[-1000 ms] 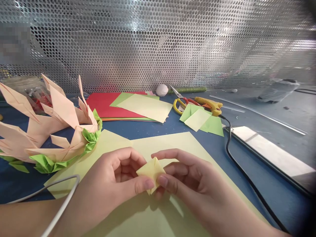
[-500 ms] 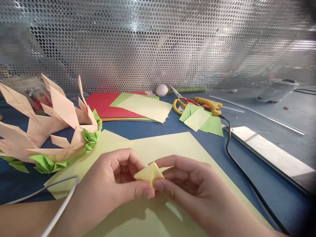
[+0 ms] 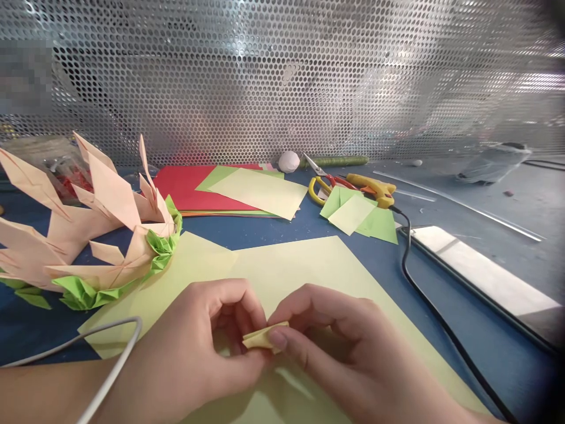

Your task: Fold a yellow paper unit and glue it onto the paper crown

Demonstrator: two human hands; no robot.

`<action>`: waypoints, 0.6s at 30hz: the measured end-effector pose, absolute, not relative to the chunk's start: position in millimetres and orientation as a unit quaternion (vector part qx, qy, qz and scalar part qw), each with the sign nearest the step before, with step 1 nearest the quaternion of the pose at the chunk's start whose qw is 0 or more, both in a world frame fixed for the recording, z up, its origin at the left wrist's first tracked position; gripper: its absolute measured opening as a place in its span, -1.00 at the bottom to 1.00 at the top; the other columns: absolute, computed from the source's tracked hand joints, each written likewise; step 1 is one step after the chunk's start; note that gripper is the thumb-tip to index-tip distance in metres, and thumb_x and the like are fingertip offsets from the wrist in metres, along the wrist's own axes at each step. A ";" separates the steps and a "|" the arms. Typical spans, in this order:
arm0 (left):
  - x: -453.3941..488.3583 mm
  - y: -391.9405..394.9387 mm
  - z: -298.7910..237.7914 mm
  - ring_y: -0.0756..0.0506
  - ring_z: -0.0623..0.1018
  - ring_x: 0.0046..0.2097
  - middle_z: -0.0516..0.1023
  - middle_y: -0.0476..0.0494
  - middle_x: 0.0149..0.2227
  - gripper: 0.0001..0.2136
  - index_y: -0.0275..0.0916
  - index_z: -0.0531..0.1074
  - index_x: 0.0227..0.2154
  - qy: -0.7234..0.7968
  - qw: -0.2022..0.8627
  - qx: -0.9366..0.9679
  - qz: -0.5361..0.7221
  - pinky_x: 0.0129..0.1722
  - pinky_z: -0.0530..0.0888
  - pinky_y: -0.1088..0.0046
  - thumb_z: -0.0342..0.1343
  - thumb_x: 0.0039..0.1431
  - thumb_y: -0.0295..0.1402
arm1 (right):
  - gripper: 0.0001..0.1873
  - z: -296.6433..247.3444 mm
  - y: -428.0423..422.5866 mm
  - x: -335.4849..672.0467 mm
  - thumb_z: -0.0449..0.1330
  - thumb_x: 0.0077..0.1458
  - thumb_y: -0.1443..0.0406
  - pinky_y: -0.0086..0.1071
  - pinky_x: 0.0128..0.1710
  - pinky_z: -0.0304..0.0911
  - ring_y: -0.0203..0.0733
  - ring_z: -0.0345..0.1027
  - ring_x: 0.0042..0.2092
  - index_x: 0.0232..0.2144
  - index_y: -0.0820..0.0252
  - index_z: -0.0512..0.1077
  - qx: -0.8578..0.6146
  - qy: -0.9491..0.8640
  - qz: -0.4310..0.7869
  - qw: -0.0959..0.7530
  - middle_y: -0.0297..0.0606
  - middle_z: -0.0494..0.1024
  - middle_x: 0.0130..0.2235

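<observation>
A small folded piece of pale yellow paper is pinched between both hands low in the middle of the view. My left hand grips its left side with thumb and curled fingers. My right hand presses its right side with the thumb on top. The piece looks flattened and lies close above a large pale yellow sheet spread on the blue table.
A peach and green paper lotus stands at the left. Red, green and yellow sheets lie behind, with scissors, a yellow glue gun with black cord, small paper squares. A grey cable crosses my left arm.
Both hands have lowered toward the big sheet and squeezed the small paper from an upright pointed shape into a flat one.
</observation>
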State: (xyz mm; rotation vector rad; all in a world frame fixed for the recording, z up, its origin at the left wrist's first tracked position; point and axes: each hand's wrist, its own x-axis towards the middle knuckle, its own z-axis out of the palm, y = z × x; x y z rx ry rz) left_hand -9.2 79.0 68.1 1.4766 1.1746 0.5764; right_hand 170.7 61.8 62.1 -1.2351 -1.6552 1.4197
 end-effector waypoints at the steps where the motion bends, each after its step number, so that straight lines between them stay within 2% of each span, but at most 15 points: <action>1: -9.7 79.3 67.7 0.00 0.35 -0.46 0.35 0.13 -0.56 -0.83 -0.18 0.33 -0.56 0.498 0.545 0.632 0.235 -0.48 0.28 0.53 0.23 -0.02 -0.35 | -0.83 61.8 62.4 170.2 0.18 0.19 0.21 -0.45 -0.44 0.25 -0.25 0.41 -0.41 -0.42 0.11 0.44 -0.470 -0.618 0.544 0.318 -0.33 0.58 -0.44; 7: -12.1 79.0 65.6 -0.03 0.41 -0.38 0.40 0.09 -0.49 -0.95 -0.16 0.41 -0.46 0.499 0.514 0.645 0.266 -0.39 0.35 0.50 0.17 0.07 -0.35 | -0.85 62.7 66.7 171.0 0.29 0.14 0.25 -0.52 -0.43 0.24 -0.33 0.35 -0.43 -0.42 0.12 0.40 -0.456 -0.540 0.609 0.361 -0.46 0.45 -0.52; 11: -10.7 77.9 66.0 0.00 0.41 -0.41 0.41 0.09 -0.52 -0.83 -0.19 0.42 -0.52 0.508 0.526 0.612 0.301 -0.43 0.34 0.57 0.19 0.11 -0.27 | -0.81 65.0 67.9 173.9 0.30 0.15 0.24 -0.56 -0.46 0.19 -0.38 0.29 -0.44 -0.41 0.13 0.36 -0.441 -0.529 0.623 0.371 -0.49 0.41 -0.51; 16: -7.5 74.6 67.6 -0.01 0.49 -0.45 0.52 0.07 -0.57 -0.85 -0.22 0.52 -0.60 0.526 0.594 0.537 0.287 -0.46 0.40 0.58 0.33 -0.04 -0.32 | -0.82 65.9 66.3 172.3 0.34 0.10 0.20 -0.53 -0.45 0.22 -0.33 0.33 -0.42 -0.42 0.13 0.43 -0.433 -0.570 0.609 0.341 -0.43 0.46 -0.47; 18: -8.3 73.6 67.1 -0.02 0.51 -0.47 0.54 0.06 -0.59 -0.87 -0.21 0.56 -0.61 0.521 0.590 0.547 0.284 -0.47 0.41 0.58 0.35 -0.08 -0.33 | -0.79 65.6 65.0 170.6 0.30 0.11 0.16 -0.49 -0.42 0.26 -0.29 0.35 -0.42 -0.46 0.12 0.44 -0.453 -0.578 0.591 0.332 -0.40 0.48 -0.48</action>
